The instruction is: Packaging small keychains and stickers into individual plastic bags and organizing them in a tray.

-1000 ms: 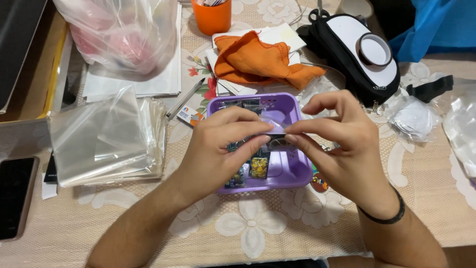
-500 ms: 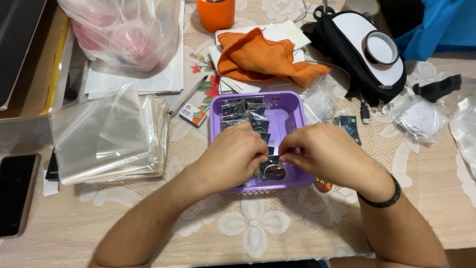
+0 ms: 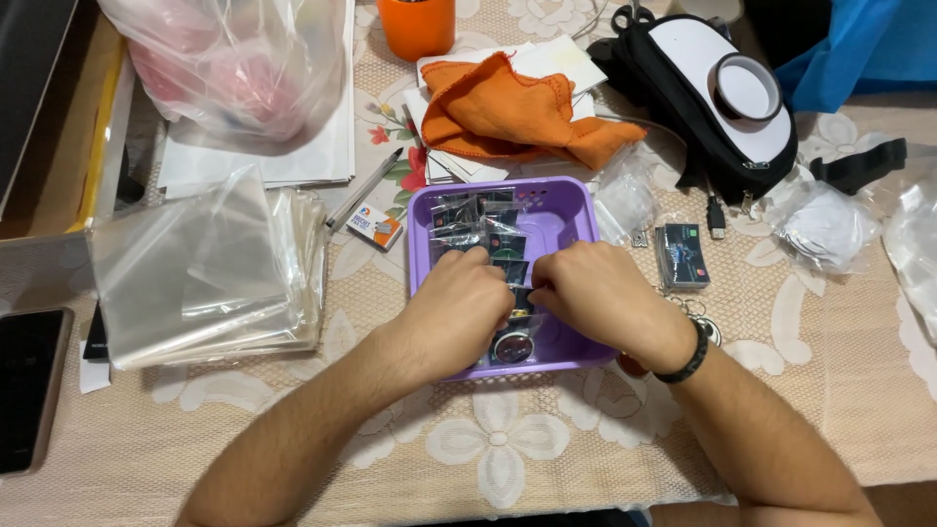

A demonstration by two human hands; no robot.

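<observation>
Both hands sit curled inside the purple tray (image 3: 586, 210), knuckles up, fingertips tucked down and meeting over a small clear packet (image 3: 514, 337) with a round dark piece in it. Left hand (image 3: 459, 303) has its fingers bent in close together, seemingly pressing on the packet from the left; right hand (image 3: 600, 293) mirrors it from the right, fingers folded under so the tips are hidden. Whether either hand actually pinches the packet or only pushes on it I cannot tell, since the fingers cover the contact. A dark band circles the right wrist.

Further back in the tray lie more small clear packets (image 3: 478, 220) with dark contents, loosely overlapping. The tray stands on a beige lace tablecloth (image 3: 508, 459).

Left of the tray rests a stack of clear plastic bags (image 3: 205, 268), with a pen (image 3: 363, 187) and a little orange-and-white card (image 3: 374, 224) between the two. A dark phone (image 3: 29, 385) lies at the far left edge. Behind the tray sits a crumpled orange cloth (image 3: 508, 112) on some white papers, an orange cup (image 3: 418, 24) beyond it, and a large clear bag (image 3: 234, 63) with something pink inside. To the right are a black and white pouch (image 3: 703, 88) carrying a roll of tape (image 3: 747, 90), and a small dark box (image 3: 683, 256) just beside the tray
</observation>
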